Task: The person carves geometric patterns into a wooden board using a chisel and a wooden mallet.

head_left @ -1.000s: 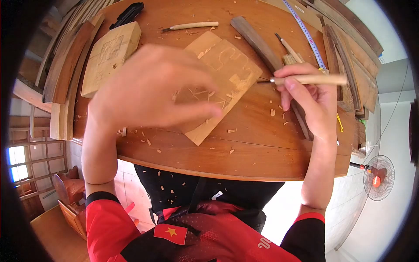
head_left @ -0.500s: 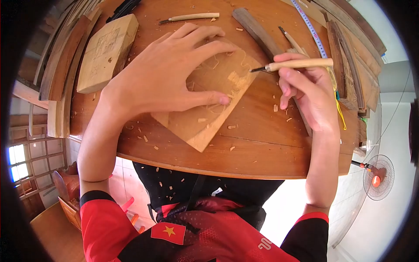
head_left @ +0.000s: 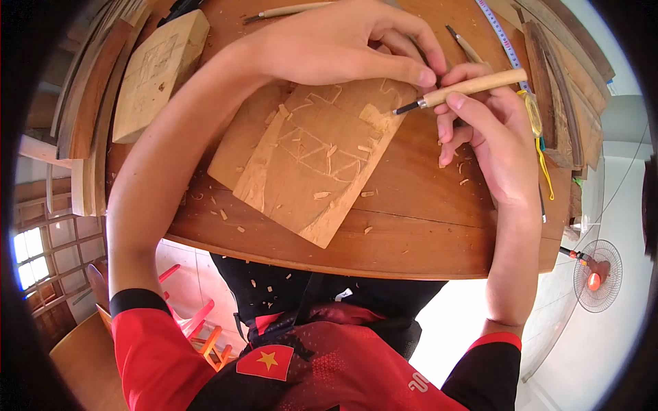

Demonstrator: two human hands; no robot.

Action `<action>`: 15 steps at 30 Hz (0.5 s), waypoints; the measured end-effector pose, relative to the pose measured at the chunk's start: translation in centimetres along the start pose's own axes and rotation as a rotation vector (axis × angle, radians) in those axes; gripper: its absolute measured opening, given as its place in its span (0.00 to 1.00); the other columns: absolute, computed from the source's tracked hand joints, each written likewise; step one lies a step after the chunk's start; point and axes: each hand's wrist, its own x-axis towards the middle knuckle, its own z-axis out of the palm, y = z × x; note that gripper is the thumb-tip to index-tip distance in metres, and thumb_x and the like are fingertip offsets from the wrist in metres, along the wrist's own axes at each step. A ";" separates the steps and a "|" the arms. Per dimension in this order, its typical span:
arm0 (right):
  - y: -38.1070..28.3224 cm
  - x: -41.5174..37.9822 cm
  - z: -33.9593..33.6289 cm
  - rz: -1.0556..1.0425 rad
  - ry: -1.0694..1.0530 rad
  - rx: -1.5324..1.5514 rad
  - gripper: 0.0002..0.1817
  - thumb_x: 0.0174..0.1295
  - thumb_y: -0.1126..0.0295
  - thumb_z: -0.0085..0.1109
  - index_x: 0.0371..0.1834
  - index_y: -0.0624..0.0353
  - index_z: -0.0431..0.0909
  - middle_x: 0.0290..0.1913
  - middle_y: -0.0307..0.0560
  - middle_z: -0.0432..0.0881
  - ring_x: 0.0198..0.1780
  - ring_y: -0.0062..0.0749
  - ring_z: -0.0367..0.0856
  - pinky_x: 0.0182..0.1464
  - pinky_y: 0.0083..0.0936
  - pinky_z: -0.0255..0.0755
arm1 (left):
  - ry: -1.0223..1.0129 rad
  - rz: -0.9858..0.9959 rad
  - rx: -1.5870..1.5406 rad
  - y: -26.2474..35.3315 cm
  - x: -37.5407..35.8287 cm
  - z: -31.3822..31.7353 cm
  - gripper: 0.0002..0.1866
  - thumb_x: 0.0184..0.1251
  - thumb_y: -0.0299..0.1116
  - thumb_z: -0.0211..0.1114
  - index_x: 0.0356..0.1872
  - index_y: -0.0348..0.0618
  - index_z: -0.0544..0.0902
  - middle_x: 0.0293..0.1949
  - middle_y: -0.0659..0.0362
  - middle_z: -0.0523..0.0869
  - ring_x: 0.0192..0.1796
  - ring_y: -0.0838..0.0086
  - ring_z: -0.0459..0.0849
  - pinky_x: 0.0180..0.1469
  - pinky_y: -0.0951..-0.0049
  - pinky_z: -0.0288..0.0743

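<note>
A flat wooden board [head_left: 295, 185] with carved lines and a pale cut patch near its right edge lies tilted on the table. My right hand [head_left: 493, 130] holds a carving chisel [head_left: 476, 86] by its light wooden handle, its dark blade pointing left at the board's right edge. My left hand [head_left: 363, 44] is beyond the board's far edge, its fingers curled around a dark wooden bar that they mostly hide. My left forearm crosses over the board's far left corner.
A thick wooden block [head_left: 161, 75] stands at the left, beside stacked planks [head_left: 103, 89]. Another chisel [head_left: 291, 9] lies at the back. A tape measure [head_left: 504, 41] and more planks [head_left: 555, 89] are on the right. Wood chips are scattered over the table [head_left: 411, 240].
My left hand has lifted off the board and moved away and right to the dark bar, uncovering the carved lines. The chisel stays in my right hand, tilted slightly more.
</note>
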 end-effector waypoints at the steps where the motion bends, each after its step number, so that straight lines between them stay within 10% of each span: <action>1: 0.1 0.0 0.0 0.006 -0.015 0.003 0.14 0.72 0.74 0.62 0.56 0.69 0.78 0.40 0.51 0.84 0.34 0.29 0.84 0.26 0.25 0.83 | -0.015 -0.011 -0.055 -0.3 0.0 0.2 0.21 0.78 0.41 0.69 0.63 0.38 0.82 0.52 0.54 0.91 0.57 0.73 0.87 0.63 0.67 0.77; 15: 0.2 0.1 0.2 -0.029 0.087 -0.070 0.16 0.74 0.69 0.64 0.58 0.70 0.78 0.43 0.49 0.84 0.36 0.26 0.83 0.25 0.23 0.82 | 0.010 -0.288 0.160 5.0 0.1 0.4 0.20 0.74 0.44 0.72 0.55 0.38 0.89 0.45 0.54 0.93 0.48 0.75 0.89 0.53 0.72 0.81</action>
